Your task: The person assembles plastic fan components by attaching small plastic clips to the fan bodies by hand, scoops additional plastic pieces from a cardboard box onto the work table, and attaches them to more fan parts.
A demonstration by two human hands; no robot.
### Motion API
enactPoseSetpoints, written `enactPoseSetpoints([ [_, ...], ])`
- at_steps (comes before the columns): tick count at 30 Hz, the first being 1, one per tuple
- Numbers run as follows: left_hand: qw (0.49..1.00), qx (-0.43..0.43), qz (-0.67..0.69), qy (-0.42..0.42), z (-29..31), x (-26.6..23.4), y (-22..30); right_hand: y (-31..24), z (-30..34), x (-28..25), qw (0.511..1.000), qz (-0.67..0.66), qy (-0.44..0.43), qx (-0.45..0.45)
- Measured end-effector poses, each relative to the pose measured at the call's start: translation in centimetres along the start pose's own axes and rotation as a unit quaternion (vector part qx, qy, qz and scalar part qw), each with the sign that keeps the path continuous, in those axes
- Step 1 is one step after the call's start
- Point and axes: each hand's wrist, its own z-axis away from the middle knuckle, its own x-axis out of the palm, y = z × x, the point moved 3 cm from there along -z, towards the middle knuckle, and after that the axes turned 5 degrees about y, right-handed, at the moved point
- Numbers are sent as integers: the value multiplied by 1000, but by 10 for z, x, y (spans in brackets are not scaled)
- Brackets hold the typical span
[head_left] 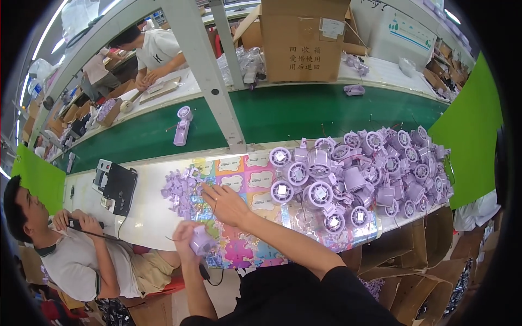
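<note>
My left hand (187, 239) is closed around a light purple fan housing (202, 242), holding it above the table's near edge. A thin dark wire sticks out beside that hand. Palm down, my right hand (227, 206) reaches over the colourful printed sheet, its fingers stretched out. Its fingertips are at the right side of a heap of small purple plastic parts (180, 190); whether they touch one is too small to tell. To the right of my right arm lies a large pile of round purple fan housings (353, 176), many with white squares in their centres and loose wires.
A green conveyor belt (283, 117) runs behind the table, carrying a purple handheld fan (182, 126). A black-and-white device (115, 187) stands left. A seated person (81, 255) holds a dark tool. Cardboard boxes (413, 255) stand below right; a metal post (209, 81) rises behind the table.
</note>
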Motion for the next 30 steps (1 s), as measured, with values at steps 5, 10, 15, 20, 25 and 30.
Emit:
enactPoseSetpoints([
  [5, 999, -2, 17, -34, 4, -16, -25, -4, 2, -7, 999, 33, 12, -35],
  [10, 998, -17, 51, -27, -28, 2, -21, 6, -1, -7, 1000, 8, -22, 20],
  [15, 998, -25, 52, -13, -26, 23, 0, 12, 6, -18, 984, -64, -68, 152],
  [20, 988, -90, 125, -6, 2, 57, 12, 29, 54, -61, 952, -174, -67, 242],
  [25, 950, -244, 186, -61, 23, 49, -29, -2, 45, -154, 902, -288, 17, 322],
  [30, 903, -346, 226, -115, 44, 94, -26, -22, 44, -175, 904, -343, 71, 245],
])
